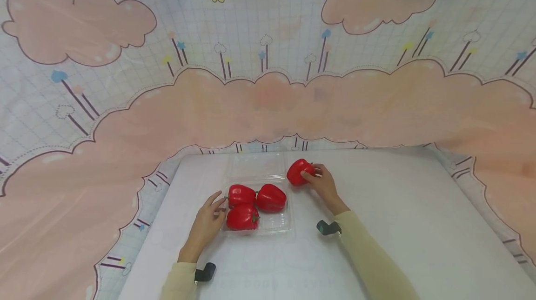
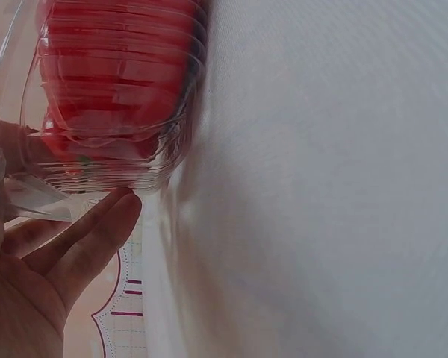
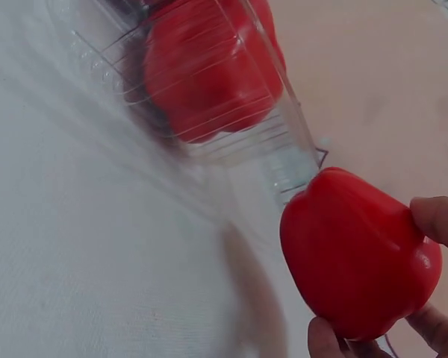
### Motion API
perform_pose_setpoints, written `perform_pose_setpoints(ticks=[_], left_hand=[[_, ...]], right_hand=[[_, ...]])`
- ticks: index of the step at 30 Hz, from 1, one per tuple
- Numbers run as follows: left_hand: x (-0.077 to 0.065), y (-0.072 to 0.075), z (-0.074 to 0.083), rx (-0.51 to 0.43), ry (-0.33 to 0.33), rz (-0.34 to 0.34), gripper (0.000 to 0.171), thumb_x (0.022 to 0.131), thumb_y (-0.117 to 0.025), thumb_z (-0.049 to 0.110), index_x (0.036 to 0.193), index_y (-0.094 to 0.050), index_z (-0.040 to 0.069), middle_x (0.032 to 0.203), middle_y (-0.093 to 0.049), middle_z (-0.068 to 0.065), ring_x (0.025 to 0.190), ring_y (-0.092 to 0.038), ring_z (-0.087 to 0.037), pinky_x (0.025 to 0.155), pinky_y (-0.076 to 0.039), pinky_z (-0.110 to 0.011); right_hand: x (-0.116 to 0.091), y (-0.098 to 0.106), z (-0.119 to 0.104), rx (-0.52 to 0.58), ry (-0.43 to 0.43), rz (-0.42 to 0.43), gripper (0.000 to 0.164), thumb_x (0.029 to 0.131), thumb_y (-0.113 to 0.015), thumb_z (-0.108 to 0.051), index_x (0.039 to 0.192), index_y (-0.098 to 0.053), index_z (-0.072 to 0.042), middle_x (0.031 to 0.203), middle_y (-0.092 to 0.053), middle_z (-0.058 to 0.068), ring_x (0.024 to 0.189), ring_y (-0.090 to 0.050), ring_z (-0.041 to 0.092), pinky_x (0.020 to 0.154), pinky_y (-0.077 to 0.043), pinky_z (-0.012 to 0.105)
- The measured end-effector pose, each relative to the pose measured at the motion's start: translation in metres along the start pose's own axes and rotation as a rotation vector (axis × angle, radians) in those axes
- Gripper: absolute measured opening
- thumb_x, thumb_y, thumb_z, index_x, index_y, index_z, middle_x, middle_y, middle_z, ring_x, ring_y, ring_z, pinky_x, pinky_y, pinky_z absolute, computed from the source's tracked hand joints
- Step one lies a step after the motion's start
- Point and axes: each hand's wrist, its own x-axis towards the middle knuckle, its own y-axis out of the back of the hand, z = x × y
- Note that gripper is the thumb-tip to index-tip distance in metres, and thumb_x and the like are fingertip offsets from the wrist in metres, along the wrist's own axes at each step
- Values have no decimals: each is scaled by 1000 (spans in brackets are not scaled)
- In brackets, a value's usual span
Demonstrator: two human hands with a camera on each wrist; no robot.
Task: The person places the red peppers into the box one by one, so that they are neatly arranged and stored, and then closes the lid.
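Note:
A clear plastic clamshell box [image 1: 276, 231] stands on the table with its lid [image 1: 256, 166] folded back behind it. Inside the base are three red bell peppers: one at the back left [image 1: 241, 195], one at the front left [image 1: 242, 217] and one on the right [image 1: 271, 198]. My right hand [image 1: 324, 183] grips another red bell pepper [image 3: 358, 253] with thumb and fingers, above the table beyond the box's back right corner. Along the box's left side rests my left hand [image 1: 208, 222], its fairly straight fingers [image 2: 97, 242] touching the plastic wall.
The white-covered table [image 1: 402, 225] runs out on both sides of the box. Behind it hangs a patterned cloth [image 1: 259, 109] with pink clouds. A dark wrist-worn device sits at each sleeve, one left [image 1: 206, 272], one right [image 1: 328, 228].

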Motion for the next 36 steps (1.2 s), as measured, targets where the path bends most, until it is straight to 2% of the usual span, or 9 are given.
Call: perform_pose_setpoints(ticks=[8, 14, 22, 26, 36], left_hand=[[0, 3, 2, -13, 3, -18, 42, 91, -60, 8, 133, -59, 2, 149, -47, -12, 103, -71, -28, 83, -61, -39], [0, 3, 3, -12, 0, -12, 42, 91, -61, 8, 133, -60, 2, 149, -47, -12, 102, -71, -28, 83, -61, -39], [-1, 2, 1, 4, -13, -2, 40, 91, -60, 7, 131, -61, 2, 149, -47, -12, 101, -72, -27, 83, -61, -37], [-1, 2, 1, 8, -16, 7, 40, 91, -61, 9, 131, -61, 2, 148, -48, -13, 100, -72, -27, 82, -61, -37], [-1, 2, 2, 5, -9, -11, 41, 92, -61, 9, 132, -60, 2, 149, -47, -13, 102, -72, -28, 84, -61, -38]], right_hand=[[-2, 5, 1, -27, 35, -7, 64, 87, -70, -37, 139, -42, -12, 144, -45, 15, 130, -46, 35, 104, -51, 48], [-9, 8, -2, 9, 46, -22, 68, 87, -71, -35, 141, -36, -13, 147, -42, 15, 135, -42, 35, 107, -48, 50], [-19, 12, -9, -36, 73, -30, 83, 86, -72, -35, 152, -23, -25, 147, -41, 13, 133, -46, 35, 104, -51, 51], [-25, 13, -15, -77, 96, -46, 87, 83, -75, -33, 154, -24, -30, 144, -43, 12, 132, -45, 34, 100, -54, 50], [-37, 13, -19, -110, 111, -68, 84, 80, -78, -34, 149, -31, -22, 139, -46, 12, 126, -46, 32, 95, -57, 46]])
